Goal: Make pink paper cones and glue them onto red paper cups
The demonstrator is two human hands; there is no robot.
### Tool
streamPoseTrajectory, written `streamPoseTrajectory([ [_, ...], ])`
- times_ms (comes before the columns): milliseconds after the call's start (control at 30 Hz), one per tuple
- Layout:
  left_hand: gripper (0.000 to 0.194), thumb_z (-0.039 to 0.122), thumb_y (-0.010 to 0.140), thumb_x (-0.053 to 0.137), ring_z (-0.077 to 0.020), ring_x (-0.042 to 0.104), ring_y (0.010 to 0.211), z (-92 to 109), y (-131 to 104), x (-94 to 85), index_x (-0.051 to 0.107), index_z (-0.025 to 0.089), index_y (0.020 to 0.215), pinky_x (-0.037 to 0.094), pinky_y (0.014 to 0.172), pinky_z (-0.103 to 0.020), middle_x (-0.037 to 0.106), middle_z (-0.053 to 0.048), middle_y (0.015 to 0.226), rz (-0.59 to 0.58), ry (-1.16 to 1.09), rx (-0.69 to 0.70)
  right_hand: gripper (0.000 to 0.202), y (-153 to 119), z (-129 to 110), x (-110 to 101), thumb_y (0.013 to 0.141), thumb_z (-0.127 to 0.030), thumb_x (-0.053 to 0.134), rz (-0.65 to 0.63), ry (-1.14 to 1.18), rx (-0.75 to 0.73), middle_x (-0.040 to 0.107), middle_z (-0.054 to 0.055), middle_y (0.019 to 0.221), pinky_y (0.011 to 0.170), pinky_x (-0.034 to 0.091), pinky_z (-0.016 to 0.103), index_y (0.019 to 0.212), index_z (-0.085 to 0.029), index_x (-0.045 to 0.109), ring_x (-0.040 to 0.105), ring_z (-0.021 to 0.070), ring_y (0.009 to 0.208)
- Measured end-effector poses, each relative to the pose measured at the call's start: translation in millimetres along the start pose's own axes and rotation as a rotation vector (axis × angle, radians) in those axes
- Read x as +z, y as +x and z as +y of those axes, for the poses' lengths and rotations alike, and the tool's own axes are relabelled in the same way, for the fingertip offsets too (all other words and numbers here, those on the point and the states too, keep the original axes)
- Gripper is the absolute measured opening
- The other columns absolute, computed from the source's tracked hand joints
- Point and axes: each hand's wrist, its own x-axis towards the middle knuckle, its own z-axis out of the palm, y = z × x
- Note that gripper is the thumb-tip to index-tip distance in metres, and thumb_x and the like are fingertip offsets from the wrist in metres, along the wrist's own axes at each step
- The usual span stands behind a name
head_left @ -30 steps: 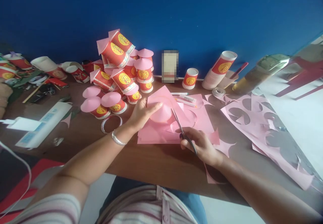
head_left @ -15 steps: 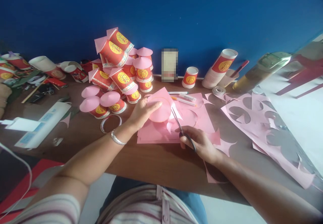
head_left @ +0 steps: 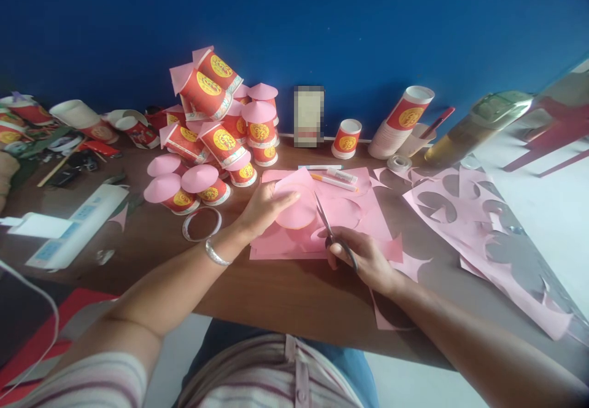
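My left hand pinches a partly rounded piece of pink paper, thumb on top. A drawn curved line shows along its edge, and a pointed corner still juts out at the top. In my right hand is a pair of scissors, its blades pointing up toward the paper's right edge. Below both hands lie pink sheets on the table. A curled pink offcut lies just under the blades. Across the sheets rest an orange marker and a white one.
Paper cups with pink cone tops are piled at the back left. A roll of tape lies by my left forearm. Stacked cups and a bottle stand at the back right, cut-out pink scraps nearer. A power strip is left.
The pink paper in my left hand has turned and shifted slightly right. The offcut hanging by its edge has dropped onto the sheets, and the scissor blades are now beside the paper.
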Motion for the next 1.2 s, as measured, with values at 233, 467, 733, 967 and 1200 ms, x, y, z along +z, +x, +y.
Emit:
streamPoseTrajectory([
  [233, 0.031, 0.040, 0.086, 0.069, -0.0235, 0.067, 0.092, 4.7, -3.2, 4.2, 0.075, 0.013, 0.100, 0.053, 0.083, -0.032, 0.075, -0.007, 0.095, -0.137, -0.048, -0.025, 0.054, 1.7, 6.7, 2.4, 0.091, -0.068, 0.060, 0.023, 0.015, -0.026, 0.060, 0.000, 0.067, 0.058, 0.052, 0.029, 0.106, -0.016, 0.067, 0.058, 0.0139, 0.061],
  [467, 0.034, 0.043, 0.084, 0.072, -0.0287, 0.069, 0.099, 7.2, -6.7, 6.1, 0.077, 0.012, 0.099, 0.055, 0.084, -0.033, 0.077, -0.009, 0.100, -0.108, 0.005, -0.020, 0.054, 2.7, 10.0, 3.7, 0.091, -0.068, 0.059, 0.054, -0.015, -0.039, 0.060, -0.001, 0.066, 0.057, 0.051, 0.028, 0.108, -0.017, 0.062, 0.056, 0.0133, 0.059],
  [733, 0.033, 0.042, 0.087, 0.068, -0.0235, 0.066, 0.088, 8.9, -7.6, 7.2, 0.074, 0.010, 0.095, 0.051, 0.076, -0.030, 0.075, -0.008, 0.092, -0.108, 0.055, -0.023, 0.058, 3.2, 10.5, 4.3, 0.091, -0.070, 0.058, 0.060, -0.030, -0.043, 0.059, -0.001, 0.065, 0.057, 0.052, 0.029, 0.111, -0.016, 0.060, 0.057, 0.0135, 0.060],
  [967, 0.031, 0.043, 0.086, 0.069, -0.0143, 0.054, 0.070, 8.0, -6.8, 7.2, 0.067, 0.012, 0.081, 0.041, 0.061, -0.024, 0.065, -0.001, 0.075, -0.067, 0.135, -0.022, 0.055, 3.4, 11.5, 4.1, 0.093, -0.069, 0.055, 0.064, -0.046, -0.048, 0.059, -0.001, 0.064, 0.057, 0.052, 0.029, 0.108, -0.017, 0.060, 0.056, 0.0133, 0.059],
  [1200, 0.032, 0.043, 0.085, 0.069, -0.0125, 0.049, 0.066, 7.4, -6.6, 6.7, 0.062, 0.013, 0.075, 0.038, 0.058, -0.024, 0.059, 0.000, 0.071, -0.061, 0.138, -0.015, 0.051, 3.3, 13.7, 3.2, 0.096, -0.066, 0.054, 0.066, -0.064, -0.082, 0.060, -0.002, 0.064, 0.058, 0.050, 0.028, 0.107, -0.017, 0.060, 0.057, 0.0133, 0.059],
])
